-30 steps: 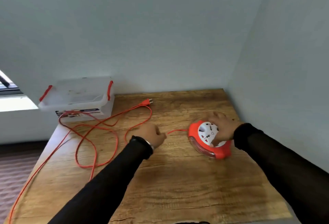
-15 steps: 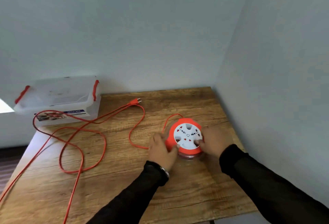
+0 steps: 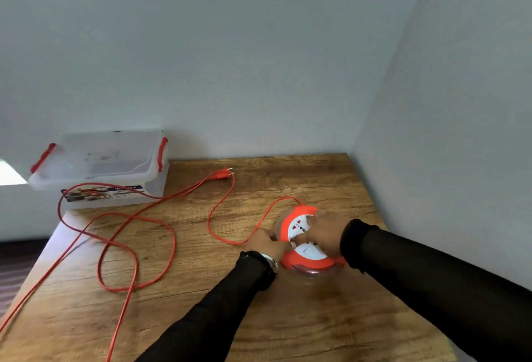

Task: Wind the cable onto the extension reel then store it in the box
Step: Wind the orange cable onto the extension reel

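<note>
The round red and white extension reel (image 3: 296,226) rests on the wooden table (image 3: 288,318) near its right side. My right hand (image 3: 325,232) lies across the reel's top face, gripping it. My left hand (image 3: 266,242) holds the reel's left edge, where the orange cable (image 3: 138,217) leaves it. The cable runs in loose loops over the left half of the table and off its left edge. Its plug (image 3: 223,173) lies near the back wall. The clear plastic box (image 3: 100,166) with red clips stands closed at the back left corner.
Grey walls close in the table at the back and on the right. The table's left edge drops to a dark floor (image 3: 17,263). Cable loops pass in front of the box.
My left hand has shifted from the table onto the reel's left edge. My right hand has come over the reel's top face. The reel has turned and the cable near it has shifted.
</note>
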Action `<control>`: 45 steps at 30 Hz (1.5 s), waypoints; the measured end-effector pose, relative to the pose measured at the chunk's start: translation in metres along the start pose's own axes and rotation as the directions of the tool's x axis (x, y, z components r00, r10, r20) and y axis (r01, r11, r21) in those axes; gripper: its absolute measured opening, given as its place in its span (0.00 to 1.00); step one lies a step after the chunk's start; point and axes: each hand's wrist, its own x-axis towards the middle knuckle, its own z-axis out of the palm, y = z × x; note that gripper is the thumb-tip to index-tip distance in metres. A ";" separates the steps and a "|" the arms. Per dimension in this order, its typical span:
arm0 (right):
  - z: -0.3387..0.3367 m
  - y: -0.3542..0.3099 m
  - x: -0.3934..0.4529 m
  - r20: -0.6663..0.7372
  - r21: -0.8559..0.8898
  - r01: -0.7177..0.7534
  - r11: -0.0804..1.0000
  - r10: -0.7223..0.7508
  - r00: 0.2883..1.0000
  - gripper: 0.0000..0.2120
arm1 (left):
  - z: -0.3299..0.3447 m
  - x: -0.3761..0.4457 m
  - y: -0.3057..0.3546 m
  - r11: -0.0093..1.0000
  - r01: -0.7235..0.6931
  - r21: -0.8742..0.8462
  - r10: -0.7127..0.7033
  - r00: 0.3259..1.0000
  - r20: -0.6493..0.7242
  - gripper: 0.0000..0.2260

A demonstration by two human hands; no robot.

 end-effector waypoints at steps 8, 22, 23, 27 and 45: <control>-0.007 0.015 -0.003 -0.283 -0.226 0.113 0.967 -0.176 0.943 0.28 | -0.017 0.002 0.012 0.907 0.167 -0.388 -0.051 0.955 0.293 0.14; 0.010 -0.036 0.011 -0.146 0.976 -0.043 0.212 0.795 0.589 0.37 | 0.001 0.012 -0.010 0.715 -0.179 -0.676 0.252 0.968 0.011 0.16; 0.007 -0.042 0.014 -0.056 0.996 0.086 0.006 0.804 0.592 0.37 | 0.002 0.013 -0.011 0.707 -0.192 -0.681 0.260 0.965 -0.002 0.16; -0.010 -0.055 0.021 0.273 0.689 0.292 -0.664 0.611 0.743 0.21 | 0.004 0.016 -0.018 0.698 -0.237 -0.676 0.299 0.954 -0.026 0.19; -0.005 -0.007 -0.027 -0.427 0.263 -0.121 0.957 0.228 0.875 0.34 | -0.019 0.032 -0.024 0.783 -0.238 -0.575 0.350 0.933 0.090 0.13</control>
